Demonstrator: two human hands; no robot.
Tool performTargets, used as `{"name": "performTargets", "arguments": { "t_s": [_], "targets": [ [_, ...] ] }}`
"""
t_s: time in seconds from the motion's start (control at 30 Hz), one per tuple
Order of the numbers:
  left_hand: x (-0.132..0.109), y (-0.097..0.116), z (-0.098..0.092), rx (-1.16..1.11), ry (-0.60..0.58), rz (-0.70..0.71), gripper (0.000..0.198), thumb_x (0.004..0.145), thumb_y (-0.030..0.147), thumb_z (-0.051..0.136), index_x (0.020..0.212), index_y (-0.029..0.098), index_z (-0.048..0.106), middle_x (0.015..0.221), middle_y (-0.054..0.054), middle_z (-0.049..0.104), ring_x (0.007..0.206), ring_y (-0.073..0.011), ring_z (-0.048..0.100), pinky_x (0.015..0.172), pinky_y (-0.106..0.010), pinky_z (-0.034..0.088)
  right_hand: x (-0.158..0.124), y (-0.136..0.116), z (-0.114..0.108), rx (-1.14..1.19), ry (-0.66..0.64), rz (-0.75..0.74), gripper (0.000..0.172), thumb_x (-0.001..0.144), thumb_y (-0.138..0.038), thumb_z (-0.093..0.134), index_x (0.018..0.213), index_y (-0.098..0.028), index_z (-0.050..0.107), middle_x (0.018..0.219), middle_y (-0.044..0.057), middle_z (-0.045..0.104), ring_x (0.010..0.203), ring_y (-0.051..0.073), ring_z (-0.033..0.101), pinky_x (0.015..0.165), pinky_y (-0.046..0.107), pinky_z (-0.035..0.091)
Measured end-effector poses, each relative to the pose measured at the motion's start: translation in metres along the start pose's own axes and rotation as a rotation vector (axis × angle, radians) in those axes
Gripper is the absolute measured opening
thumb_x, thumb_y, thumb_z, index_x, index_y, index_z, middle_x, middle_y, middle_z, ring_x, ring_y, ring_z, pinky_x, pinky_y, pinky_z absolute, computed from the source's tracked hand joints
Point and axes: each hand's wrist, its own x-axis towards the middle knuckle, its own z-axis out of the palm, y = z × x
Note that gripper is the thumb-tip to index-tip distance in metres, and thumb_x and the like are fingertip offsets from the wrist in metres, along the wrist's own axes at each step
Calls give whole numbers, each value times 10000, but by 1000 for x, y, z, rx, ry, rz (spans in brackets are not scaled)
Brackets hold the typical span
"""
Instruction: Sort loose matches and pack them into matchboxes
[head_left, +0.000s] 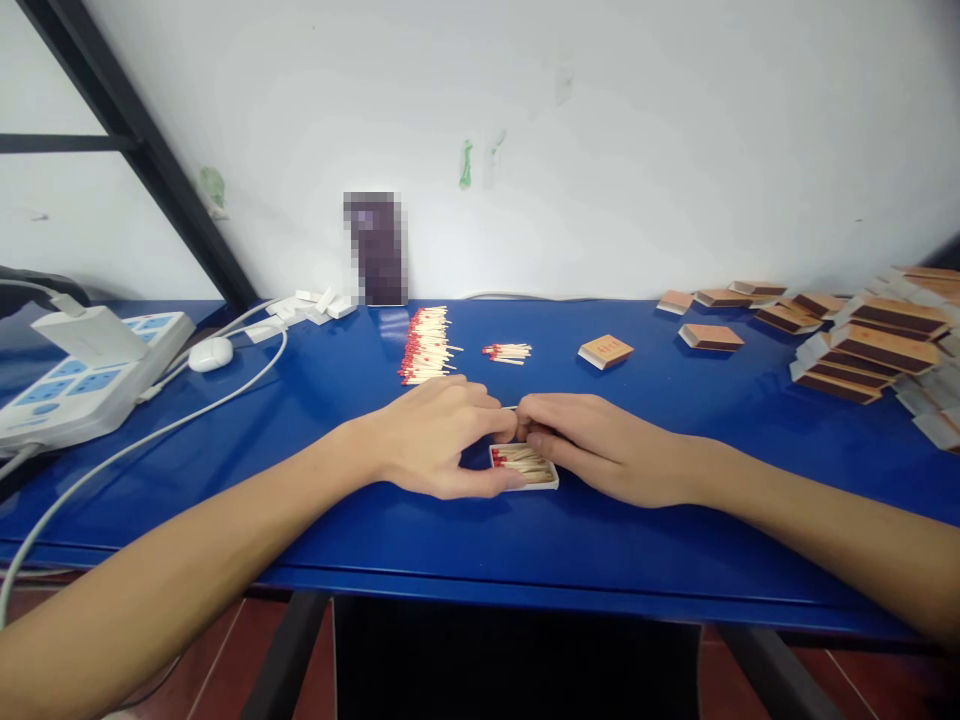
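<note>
A small white matchbox tray [556, 484] filled with red-headed matches [525, 460] lies on the blue table between my hands. My left hand [435, 440] grips it from the left, thumb at the near edge and fingers by the far side. My right hand [592, 440] is closed at the tray's far right, its curled fingertips touching or nearly touching my left fingers. Whatever those right fingertips hold is hidden. A thin pale sliver shows between the hands. Beyond them lie a small bunch of matches [513, 352] and a larger heap of matches [427, 345].
An orange matchbox [607, 350] lies behind my right hand. Several more matchboxes are stacked at the right [885, 345]. At left are a power strip [97, 370], a white earbud case [211, 353] and cables. A pixelated dark phone-like object [381, 250] leans against the wall.
</note>
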Motion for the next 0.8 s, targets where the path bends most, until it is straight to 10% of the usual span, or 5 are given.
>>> {"name": "performTargets", "arguments": {
  "t_s": [0.8],
  "targets": [
    [3, 6, 1, -31, -3, -56, 149, 823, 252, 527, 694, 178, 528, 638, 22, 557, 600, -127, 456, 637, -307, 339, 1, -3, 4, -54, 35, 17, 192, 960, -251, 439, 774, -212, 416, 755, -10, 529, 655, 139, 451, 632, 285, 339]
  ]
}}
